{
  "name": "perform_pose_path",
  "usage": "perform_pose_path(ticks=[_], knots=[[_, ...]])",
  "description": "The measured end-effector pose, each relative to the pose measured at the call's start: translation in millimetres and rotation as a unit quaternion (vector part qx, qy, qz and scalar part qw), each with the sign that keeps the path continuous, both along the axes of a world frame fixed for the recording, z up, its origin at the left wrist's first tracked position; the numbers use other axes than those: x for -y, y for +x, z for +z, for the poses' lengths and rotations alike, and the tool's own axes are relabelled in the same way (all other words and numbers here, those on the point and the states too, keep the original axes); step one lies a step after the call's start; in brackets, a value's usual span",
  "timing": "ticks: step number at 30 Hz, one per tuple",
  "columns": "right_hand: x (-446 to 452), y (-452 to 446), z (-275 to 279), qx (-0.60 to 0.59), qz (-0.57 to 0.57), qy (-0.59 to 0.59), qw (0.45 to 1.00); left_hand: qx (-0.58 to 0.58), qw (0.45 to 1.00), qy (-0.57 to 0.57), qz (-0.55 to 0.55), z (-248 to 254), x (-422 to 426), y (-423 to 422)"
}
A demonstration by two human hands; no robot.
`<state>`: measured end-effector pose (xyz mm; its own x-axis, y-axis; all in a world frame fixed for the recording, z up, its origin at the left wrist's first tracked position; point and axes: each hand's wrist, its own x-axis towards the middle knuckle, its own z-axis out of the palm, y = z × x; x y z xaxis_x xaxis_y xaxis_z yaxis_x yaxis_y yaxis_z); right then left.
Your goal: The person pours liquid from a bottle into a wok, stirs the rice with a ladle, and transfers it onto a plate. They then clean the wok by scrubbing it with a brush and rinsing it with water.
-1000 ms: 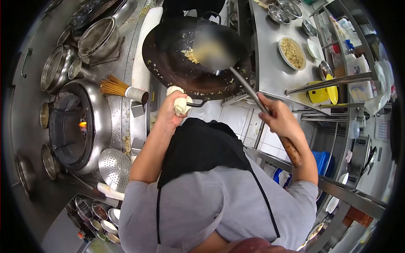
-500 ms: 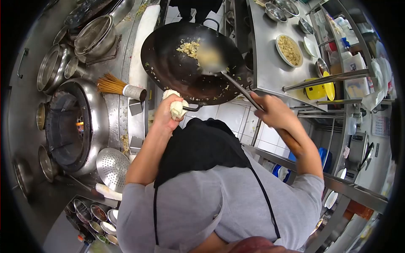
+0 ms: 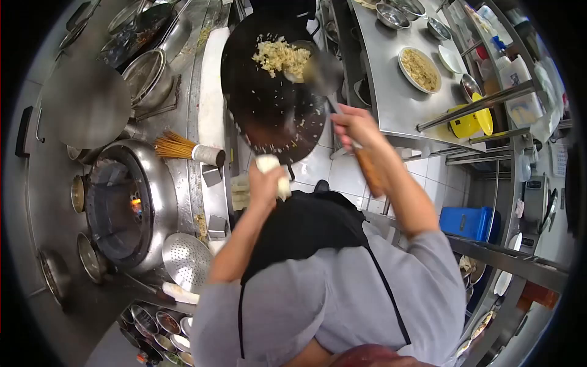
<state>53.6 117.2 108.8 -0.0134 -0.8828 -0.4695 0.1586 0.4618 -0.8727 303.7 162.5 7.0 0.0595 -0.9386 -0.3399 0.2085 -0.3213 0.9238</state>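
Note:
My left hand (image 3: pixel 264 186) grips a folded white cloth (image 3: pixel 268 164) at the near handle of a large black wok (image 3: pixel 269 113). The wok is steeply tilted, its near rim low above the floor. Fried rice (image 3: pixel 275 56) lies heaped toward its far side, with loose grains scattered over the dark metal. My right hand (image 3: pixel 359 127) is closed around the handle of a metal ladle (image 3: pixel 334 104), whose wooden end (image 3: pixel 368 171) points back toward me. The ladle's bowl is in the wok beside the rice, partly blurred.
To the right, a steel counter (image 3: pixel 391 98) bears a plate of fried rice (image 3: pixel 420 70), metal bowls (image 3: pixel 392 16) and a yellow container (image 3: pixel 468 122). On the left are a lit wok burner (image 3: pixel 136 205), a bamboo brush (image 3: pixel 177 148) and a perforated skimmer (image 3: pixel 186 262). A blue bin (image 3: pixel 466 223) stands low at right.
The wok has tilted more steeply and its rice now forms a larger heap at the far side. My right hand and the ladle have moved up and left.

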Motion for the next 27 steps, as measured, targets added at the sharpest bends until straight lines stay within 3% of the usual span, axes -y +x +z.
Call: perform_pose_path(ticks=[1,2,4,6,8,11,15,19,21,22,25,27], knots=[[11.3,13.9,-21.3,0.038,-0.005,-0.015,0.999,0.019,1.000,0.004,0.016,-1.1,17.2,-5.7],[12.4,10.9,-48.7,0.165,0.025,0.033,0.985,0.033,0.998,0.049,-0.028,0.0,34.9,2.0],[20.5,5.6,-75.3,0.407,0.080,0.120,0.902,-0.094,0.987,0.127,-0.027,6.3,44.0,21.2],[-2.1,-10.8,-81.0,0.459,0.079,0.143,0.874,-0.182,0.966,0.183,-0.006,4.0,65.0,15.5],[-19.0,-15.3,-85.0,0.470,0.051,0.162,0.866,-0.225,0.938,0.258,0.060,-30.0,53.4,4.7],[-30.7,-16.6,-67.4,0.461,0.037,0.132,0.877,-0.276,0.909,0.306,-0.063,-45.7,49.9,1.4],[-57.8,-43.8,-39.7,0.332,-0.049,0.140,0.932,-0.278,0.909,0.301,-0.080,-24.7,42.2,20.8],[-67.6,-50.1,-2.0,0.170,-0.080,0.157,0.970,-0.130,0.981,0.144,-0.022,-1.4,7.2,8.3],[-64.1,-46.7,9.0,0.093,-0.104,0.140,0.980,-0.018,0.998,0.054,-0.007,-15.0,-20.8,14.9],[-50.1,-42.0,4.2,0.067,-0.131,0.138,0.979,0.004,0.999,-0.001,-0.046,-9.4,-26.6,17.7],[-8.4,-35.2,-36.3,0.204,-0.038,0.082,0.975,0.123,0.990,-0.050,-0.043,-18.6,-3.3,11.5],[17.2,-34.0,-60.8,0.355,-0.008,0.058,0.933,0.085,0.996,-0.011,-0.003,-3.8,39.7,9.9]])
